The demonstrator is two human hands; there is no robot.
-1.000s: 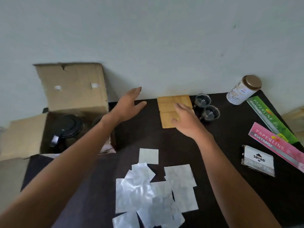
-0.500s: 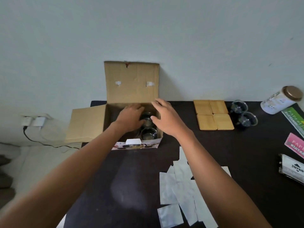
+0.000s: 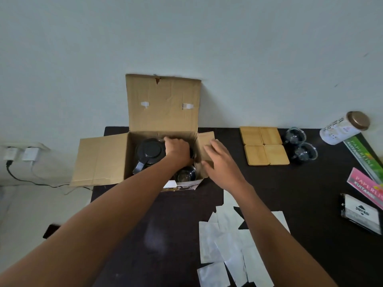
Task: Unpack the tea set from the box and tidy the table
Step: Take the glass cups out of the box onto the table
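Observation:
An open cardboard box (image 3: 163, 104) stands at the table's back edge against the wall. Inside it sit a black-lidded teapot (image 3: 150, 151) on the left and a glass cup (image 3: 185, 175) at the front right. My left hand (image 3: 177, 150) reaches down into the box behind that cup, fingers curled over a second cup that it mostly hides. My right hand (image 3: 221, 164) lies flat with spread fingers on the box's right flap. Several wooden coasters (image 3: 264, 146) and two glass cups (image 3: 300, 145) stand on the dark table (image 3: 269, 193) to the right.
Several white paper sheets (image 3: 228, 241) lie scattered near the front. At the right are a white tin with a brown lid (image 3: 344, 127), green (image 3: 360, 156) and pink (image 3: 366, 185) receipt books, and a Joyko pack (image 3: 361, 213). Wall plugs (image 3: 20, 153) are off the table's left.
My view swung left from the coasters to the box. Both hands moved to the box; my left went down inside it and my right shifted onto the right flap.

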